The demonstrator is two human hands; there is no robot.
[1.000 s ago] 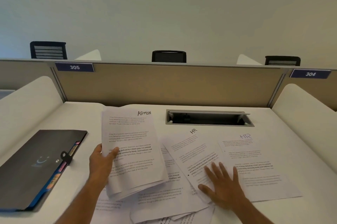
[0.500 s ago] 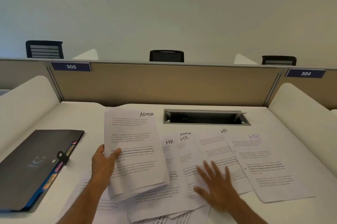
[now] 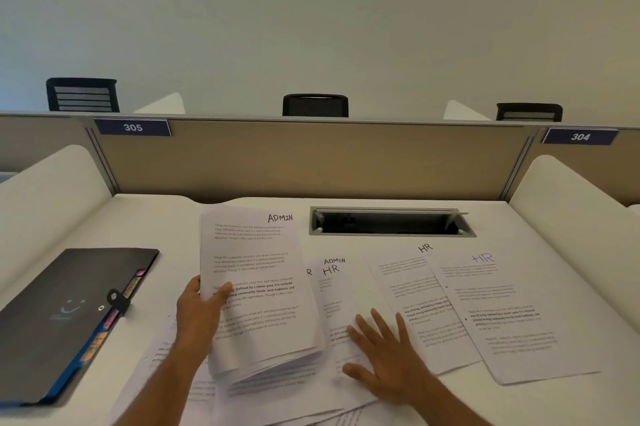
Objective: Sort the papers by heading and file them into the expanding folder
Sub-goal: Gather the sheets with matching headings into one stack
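Fingers of the left hand (image 3: 199, 313) are gripping the ADMIN stack (image 3: 254, 287) above the desk (image 3: 554, 252), right hand (image 3: 388, 361) is lying flat, fingers spread, on loose HR sheets (image 3: 446, 308), and the expanding folder (image 3: 65, 318) is lying closed at far left.

Right hand (image 3: 388, 361) has fanned the HR sheets (image 3: 429, 308) rightward, uncovering headings.

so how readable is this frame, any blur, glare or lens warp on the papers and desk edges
Head view: even, soft light with no glare; handwritten headings read sharply on the held white ADMIN-headed sheaf and the purple-inked HR sheet, but their body print is too small to read; the wide lens bows the beige partition top; the left hand and right hand look slightly soft at the bottom edge.
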